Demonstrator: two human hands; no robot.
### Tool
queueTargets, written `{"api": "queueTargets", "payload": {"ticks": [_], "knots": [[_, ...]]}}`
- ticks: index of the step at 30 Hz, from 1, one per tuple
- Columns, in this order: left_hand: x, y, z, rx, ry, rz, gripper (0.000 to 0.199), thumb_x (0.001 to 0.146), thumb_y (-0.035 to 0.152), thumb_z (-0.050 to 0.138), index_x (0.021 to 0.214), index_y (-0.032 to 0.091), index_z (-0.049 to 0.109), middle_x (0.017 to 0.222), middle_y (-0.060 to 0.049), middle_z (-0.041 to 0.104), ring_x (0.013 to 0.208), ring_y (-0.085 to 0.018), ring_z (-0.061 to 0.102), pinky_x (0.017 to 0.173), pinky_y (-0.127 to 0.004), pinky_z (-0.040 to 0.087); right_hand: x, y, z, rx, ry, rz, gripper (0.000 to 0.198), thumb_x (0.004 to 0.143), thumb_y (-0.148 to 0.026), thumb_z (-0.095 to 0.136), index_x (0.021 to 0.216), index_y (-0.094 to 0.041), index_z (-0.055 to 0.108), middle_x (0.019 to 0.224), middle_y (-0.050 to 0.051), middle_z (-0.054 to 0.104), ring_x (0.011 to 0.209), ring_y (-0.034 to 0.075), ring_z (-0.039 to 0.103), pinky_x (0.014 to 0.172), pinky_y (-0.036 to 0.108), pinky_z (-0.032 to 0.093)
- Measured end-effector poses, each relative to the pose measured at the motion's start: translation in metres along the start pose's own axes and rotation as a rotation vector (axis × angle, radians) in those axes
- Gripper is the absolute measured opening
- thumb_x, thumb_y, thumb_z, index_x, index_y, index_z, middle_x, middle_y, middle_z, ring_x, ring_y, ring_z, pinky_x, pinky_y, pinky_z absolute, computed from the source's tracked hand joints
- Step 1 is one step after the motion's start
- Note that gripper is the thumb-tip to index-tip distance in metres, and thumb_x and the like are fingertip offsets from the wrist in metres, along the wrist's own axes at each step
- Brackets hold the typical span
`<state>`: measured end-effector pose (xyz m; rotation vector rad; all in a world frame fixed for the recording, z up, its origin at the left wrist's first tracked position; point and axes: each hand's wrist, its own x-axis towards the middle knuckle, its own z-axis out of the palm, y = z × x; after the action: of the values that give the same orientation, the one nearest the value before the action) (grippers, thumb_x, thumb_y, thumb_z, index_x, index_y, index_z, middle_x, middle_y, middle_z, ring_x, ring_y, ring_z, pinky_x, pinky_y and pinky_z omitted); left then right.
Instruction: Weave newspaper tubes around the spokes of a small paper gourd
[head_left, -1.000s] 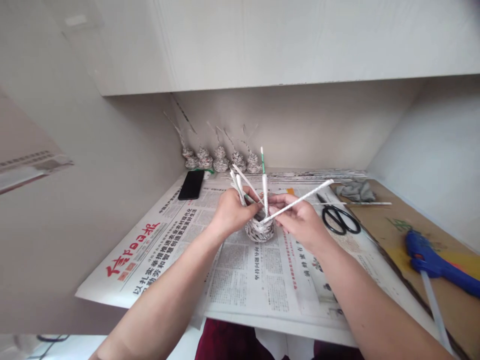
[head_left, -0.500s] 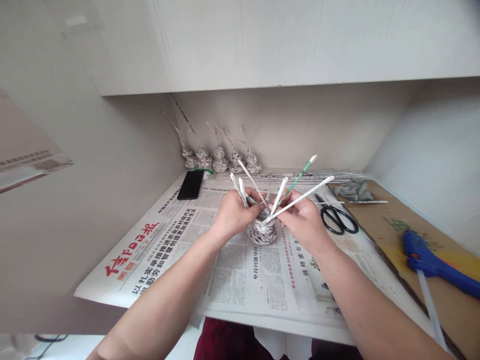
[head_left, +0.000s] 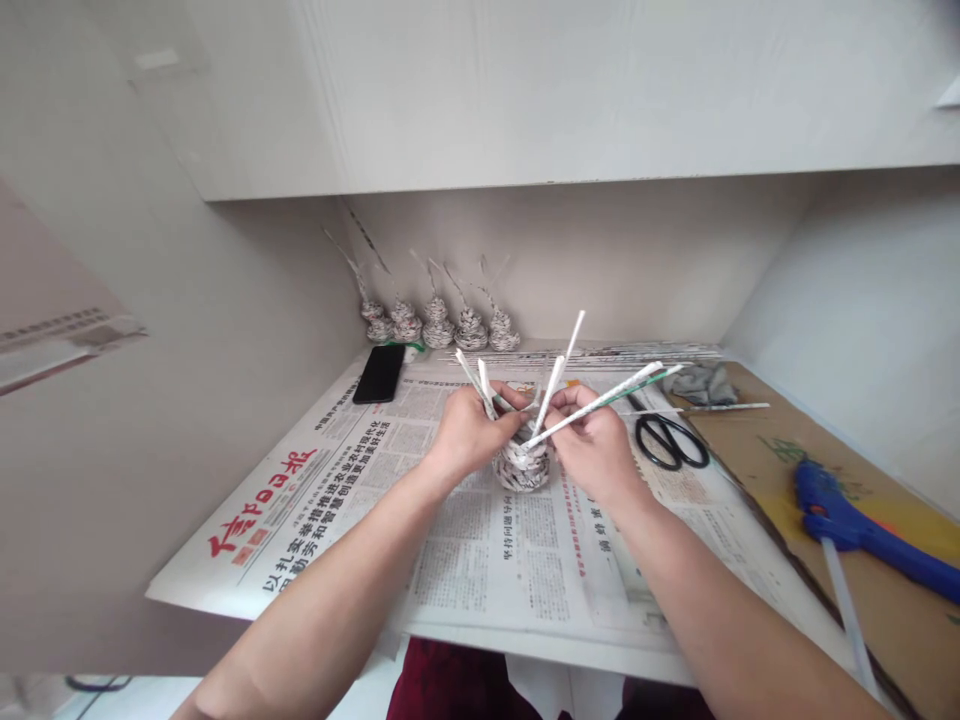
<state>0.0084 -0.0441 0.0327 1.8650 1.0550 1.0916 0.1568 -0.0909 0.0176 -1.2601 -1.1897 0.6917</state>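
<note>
A small woven basket of rolled newspaper (head_left: 523, 468) stands on the newspaper sheet, with several paper sticks (head_left: 553, 390) spreading up and out from its rim. My left hand (head_left: 474, 425) is closed on the rim's left side, thumb inward, near two of the sticks. On the other side my right hand (head_left: 596, 440) pinches at a paper stick beside the rim. A green-marked stick (head_left: 637, 385) runs out to the right past these fingers, close along a white one. The fingertips partly hide the basket's opening.
Several gourd-shaped woven pieces (head_left: 437, 322) line the back wall by a black phone (head_left: 379, 374). Long paper sticks (head_left: 600, 355) lie behind my hands. On the right are black-handled scissors (head_left: 671, 440), a grey cloth (head_left: 705, 384) and a blue glue gun (head_left: 847, 520) on cardboard (head_left: 750, 450).
The green-marked stick has swung from pointing up and right to lying low toward the right. A white stick that leaned left now leans up and right. The basket stays in place.
</note>
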Motion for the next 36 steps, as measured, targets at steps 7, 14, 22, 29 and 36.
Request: {"api": "queueTargets", "payload": {"ticks": [7,14,22,29,36], "knots": [[-0.0021,0.0040,0.0048,-0.095,-0.001,0.045,0.010,0.070,0.015,0.066,0.077,0.017,0.072,0.079,-0.002,0.073,0.072,-0.014,0.066,0.068,-0.024,0.052,0.0072,-0.0015,-0.0005,0.350,-0.074,0.383,0.013,0.064,-0.025,0.067,0.072,-0.018,0.060,0.048,-0.004,0.054,0.041,0.009,0.045,0.035,0.019,0.034],[-0.0013,-0.0005,0.0032,-0.060,-0.034,0.192,0.016,0.073,0.010,0.063,0.078,0.019,0.075,0.078,-0.002,0.069,0.075,-0.013,0.064,0.075,-0.025,0.051,0.0078,-0.0001,-0.0012,0.525,-0.102,0.303,0.023,0.064,-0.025,0.072,0.085,-0.018,0.066,0.053,-0.005,0.056,0.042,0.006,0.042,0.036,0.018,0.029],[-0.0051,0.0010,0.0062,0.024,-0.013,0.283,0.023,0.076,0.007,0.059,0.081,0.021,0.076,0.075,-0.001,0.064,0.072,-0.011,0.060,0.070,-0.023,0.048,0.0071,0.0016,-0.0011,0.434,-0.086,0.279,0.026,0.070,-0.039,0.072,0.082,-0.018,0.066,0.054,-0.005,0.056,0.042,0.007,0.046,0.035,0.018,0.031],[-0.0053,-0.0002,0.0039,0.131,-0.011,0.319,0.028,0.077,0.006,0.056,0.086,0.023,0.077,0.071,0.000,0.058,0.068,-0.010,0.055,0.067,-0.021,0.044,0.0075,-0.0002,-0.0012,0.475,-0.083,0.359,0.025,0.065,-0.031,0.071,0.085,-0.016,0.066,0.053,-0.004,0.056,0.041,0.006,0.043,0.035,0.017,0.031],[-0.0072,0.0025,0.0003,0.232,0.002,0.386,0.028,0.077,0.006,0.053,0.084,0.021,0.076,0.069,-0.002,0.058,0.067,-0.012,0.054,0.064,-0.023,0.043,0.0050,-0.0006,-0.0013,0.395,-0.122,0.280,0.030,0.064,-0.025,0.068,0.092,-0.016,0.068,0.055,-0.004,0.058,0.045,0.008,0.046,0.037,0.018,0.036]]}}
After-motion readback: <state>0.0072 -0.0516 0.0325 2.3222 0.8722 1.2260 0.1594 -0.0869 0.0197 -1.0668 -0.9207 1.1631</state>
